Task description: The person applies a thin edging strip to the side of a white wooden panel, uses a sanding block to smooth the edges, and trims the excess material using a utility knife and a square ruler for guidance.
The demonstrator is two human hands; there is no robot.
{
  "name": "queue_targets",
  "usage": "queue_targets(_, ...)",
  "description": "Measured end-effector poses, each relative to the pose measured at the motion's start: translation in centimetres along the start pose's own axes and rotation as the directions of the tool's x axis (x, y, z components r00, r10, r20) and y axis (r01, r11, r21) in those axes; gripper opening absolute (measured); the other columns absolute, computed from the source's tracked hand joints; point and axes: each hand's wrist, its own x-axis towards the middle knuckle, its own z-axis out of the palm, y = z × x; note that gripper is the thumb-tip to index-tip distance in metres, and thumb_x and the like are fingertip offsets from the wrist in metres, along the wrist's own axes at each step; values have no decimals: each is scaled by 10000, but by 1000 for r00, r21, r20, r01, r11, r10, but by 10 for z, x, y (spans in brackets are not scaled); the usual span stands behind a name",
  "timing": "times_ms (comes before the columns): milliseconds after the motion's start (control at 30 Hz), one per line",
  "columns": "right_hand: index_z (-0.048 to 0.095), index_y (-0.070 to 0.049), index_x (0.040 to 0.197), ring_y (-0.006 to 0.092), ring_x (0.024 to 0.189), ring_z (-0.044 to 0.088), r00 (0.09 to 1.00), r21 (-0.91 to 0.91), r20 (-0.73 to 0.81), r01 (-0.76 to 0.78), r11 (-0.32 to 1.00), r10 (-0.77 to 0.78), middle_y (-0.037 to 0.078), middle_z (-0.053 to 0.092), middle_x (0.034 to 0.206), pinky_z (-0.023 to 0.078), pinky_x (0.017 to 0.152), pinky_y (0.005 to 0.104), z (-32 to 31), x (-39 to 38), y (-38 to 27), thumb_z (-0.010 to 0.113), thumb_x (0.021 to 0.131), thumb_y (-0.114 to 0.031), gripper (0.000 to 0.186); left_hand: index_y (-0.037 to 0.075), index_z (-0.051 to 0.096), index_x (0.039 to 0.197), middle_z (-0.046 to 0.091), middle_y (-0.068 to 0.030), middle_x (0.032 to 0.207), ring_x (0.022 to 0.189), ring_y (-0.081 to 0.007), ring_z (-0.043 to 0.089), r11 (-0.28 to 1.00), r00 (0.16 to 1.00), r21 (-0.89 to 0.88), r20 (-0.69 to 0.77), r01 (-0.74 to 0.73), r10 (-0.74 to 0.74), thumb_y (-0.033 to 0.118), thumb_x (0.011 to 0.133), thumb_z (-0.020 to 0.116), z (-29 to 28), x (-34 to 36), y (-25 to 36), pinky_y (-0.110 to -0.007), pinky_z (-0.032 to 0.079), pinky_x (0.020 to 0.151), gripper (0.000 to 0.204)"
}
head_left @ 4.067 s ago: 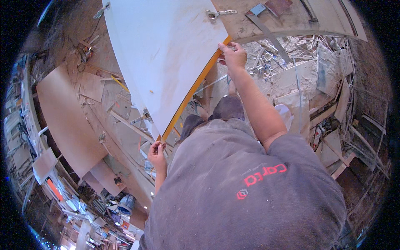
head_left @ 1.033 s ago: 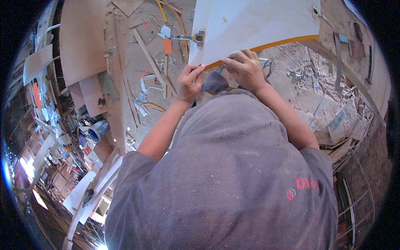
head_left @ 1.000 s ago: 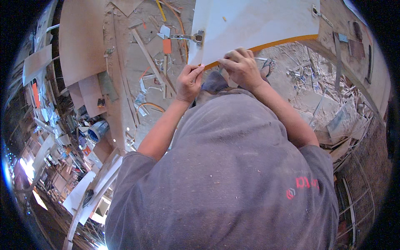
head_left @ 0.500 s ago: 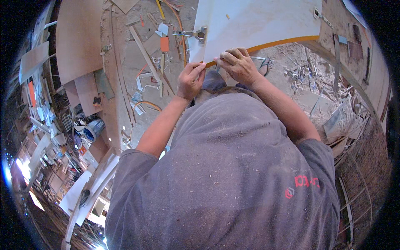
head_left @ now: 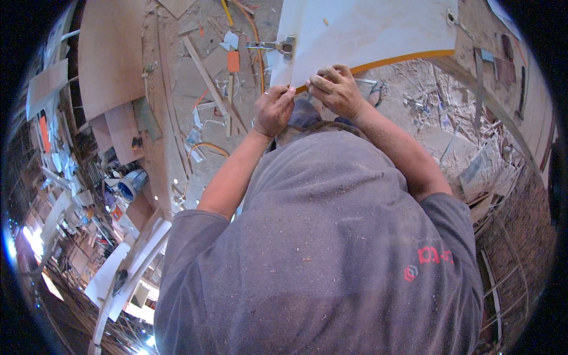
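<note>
A white cabinet door panel [head_left: 367, 35] with an orange edge strip [head_left: 396, 60] lies in front of me. A metal cup hinge [head_left: 288, 47] is fixed near its left side, its arm sticking out past the edge. My left hand [head_left: 274, 110] is closed in a pinch at the panel's near left corner; whatever sits between those fingertips is too small to make out. Just right of it, my right hand [head_left: 336, 92] has its fingers curled around the panel's near edge, gripping it. The undersides of both hands are hidden.
Wood strips [head_left: 207, 74] and offcuts litter the dusty floor on the left, beside an orange hose [head_left: 260, 53]. Large brown boards [head_left: 112, 53] stand at far left. A scrap heap [head_left: 429, 103] lies to the right. A second hinge [head_left: 452, 18] is at the panel's far right.
The panel and its hinge have shifted very slightly right. My left fingertips have moved a little right along the corner, and my right fingers have curled somewhat more.
</note>
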Motion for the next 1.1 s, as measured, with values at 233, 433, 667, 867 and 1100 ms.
queue_targets(233,736,-167,1124,179,1131,614,999,3,31,-45,999,45,-16,639,1154,452,1008,451,2,-17,2,690,843,-254,298,55,726,1119,680,-103,967,835,-306,692,999,999,-17,5,-35,35,-24,789,751,0,7,5,-403,564,697,341)
queue_targets(433,694,-133,1269,246,1187,608,954,106,-52,-287,952,294,59,655,1223,436,1081,466,-64,-10,2,744,875,-259,417,58,653,1288,644,-139,1135,1026,-335,658,998,993,-16,104,55,-53,121,804,828,-13,6,25,-423,552,851,519)
queue_targets(667,524,-61,1480,367,1419,450,311,-38,-430,-944,327,848,167,536,1497,309,1183,528,-87,-89,89,731,892,-360,691,28,608,1383,564,-170,1419,1306,-359,553,996,986,81,162,-42,28,250,845,824,3,59,48,-495,424,1099,621)
queue_targets(867,457,-68,1545,352,1525,323,107,-9,-346,-994,111,932,128,396,1637,217,1236,562,-108,-105,154,647,953,-445,727,44,629,1397,457,-168,1595,1505,-363,390,992,941,63,327,-109,82,278,872,801,36,130,65,-505,327,1221,601)
queue_targets(1100,544,-108,1482,342,1509,337,123,-40,-229,-992,117,966,110,451,1594,241,1222,570,-128,-112,158,650,952,-422,625,99,692,1350,443,-130,1622,1521,-362,370,999,883,51,469,-3,-22,164,787,866,41,137,52,-508,300,1238,593)
